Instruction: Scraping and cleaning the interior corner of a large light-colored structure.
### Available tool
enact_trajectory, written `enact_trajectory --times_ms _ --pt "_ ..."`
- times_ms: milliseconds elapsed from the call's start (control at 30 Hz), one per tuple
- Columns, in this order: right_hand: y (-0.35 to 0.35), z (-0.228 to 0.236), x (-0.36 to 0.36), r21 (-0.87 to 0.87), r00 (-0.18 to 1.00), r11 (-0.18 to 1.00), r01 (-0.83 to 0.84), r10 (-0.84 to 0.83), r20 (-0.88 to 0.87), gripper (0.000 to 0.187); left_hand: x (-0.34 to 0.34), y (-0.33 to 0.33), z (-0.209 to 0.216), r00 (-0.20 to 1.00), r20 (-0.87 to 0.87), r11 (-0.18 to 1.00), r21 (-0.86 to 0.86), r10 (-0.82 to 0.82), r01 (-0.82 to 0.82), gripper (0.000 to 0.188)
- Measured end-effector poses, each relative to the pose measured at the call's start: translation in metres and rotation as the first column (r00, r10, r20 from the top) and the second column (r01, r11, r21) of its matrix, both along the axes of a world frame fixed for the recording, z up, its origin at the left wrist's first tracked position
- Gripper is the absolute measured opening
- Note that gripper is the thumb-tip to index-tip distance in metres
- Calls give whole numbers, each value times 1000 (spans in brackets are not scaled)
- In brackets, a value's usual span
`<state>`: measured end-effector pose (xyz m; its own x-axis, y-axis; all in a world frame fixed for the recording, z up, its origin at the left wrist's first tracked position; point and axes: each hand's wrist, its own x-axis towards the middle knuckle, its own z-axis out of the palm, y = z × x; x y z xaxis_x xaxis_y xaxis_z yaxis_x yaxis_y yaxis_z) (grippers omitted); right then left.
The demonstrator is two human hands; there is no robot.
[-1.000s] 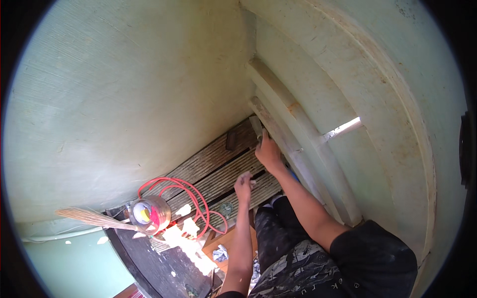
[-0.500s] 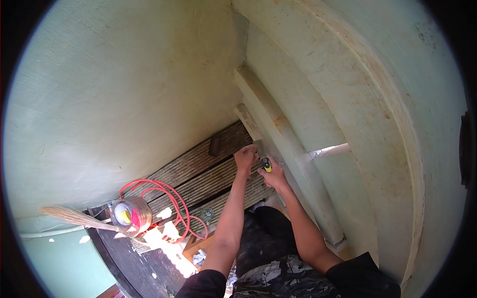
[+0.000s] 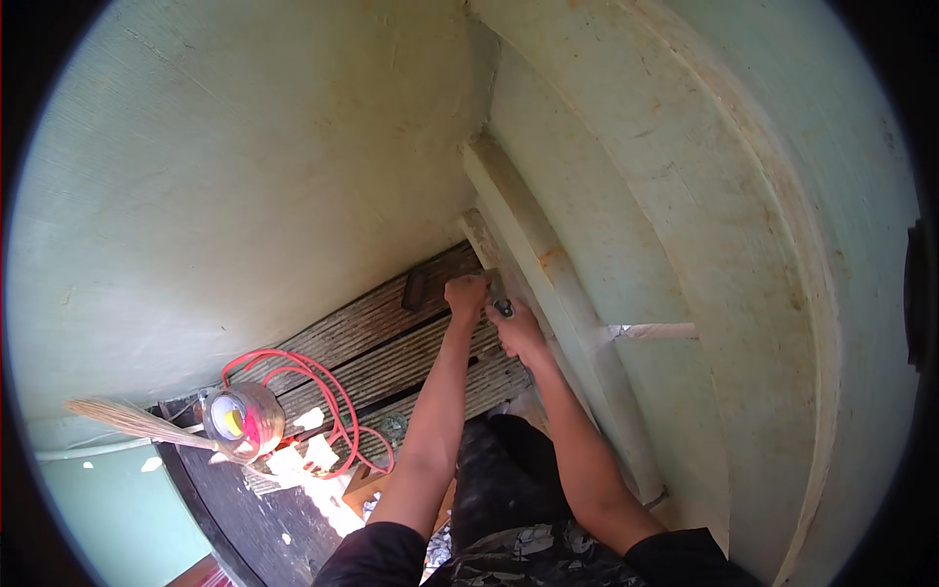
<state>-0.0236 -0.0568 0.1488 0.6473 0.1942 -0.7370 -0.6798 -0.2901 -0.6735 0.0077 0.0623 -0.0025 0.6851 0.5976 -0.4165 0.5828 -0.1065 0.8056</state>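
My left hand is closed in a fist above the ribbed wooden boards, close to the foot of the pale wall. What it holds, if anything, is hidden by the fingers. Just right of it and a little nearer, my right hand grips a hand tool by its handle. Only the dark rounded end of that handle shows now; it looked black and yellow a moment ago. The tool's working end cannot be seen. Beyond both hands, a short pale beam runs along the wall's base.
A small dark block lies on the boards left of my hands. At the lower left are a red cable, a clear round tub with colourful contents and a straw broom. A long pale rail borders the right.
Both hands have shifted slightly left in the picture, and the view has moved a little. The right hand has turned, so the handle's yellow part no longer shows.
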Motion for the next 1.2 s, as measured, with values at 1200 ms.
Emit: enact_trajectory --times_ms 1200 --pt "35 -25 73 -71 999 997 -24 26 29 37 71 31 35 758 -404 386 679 -512 624 9"
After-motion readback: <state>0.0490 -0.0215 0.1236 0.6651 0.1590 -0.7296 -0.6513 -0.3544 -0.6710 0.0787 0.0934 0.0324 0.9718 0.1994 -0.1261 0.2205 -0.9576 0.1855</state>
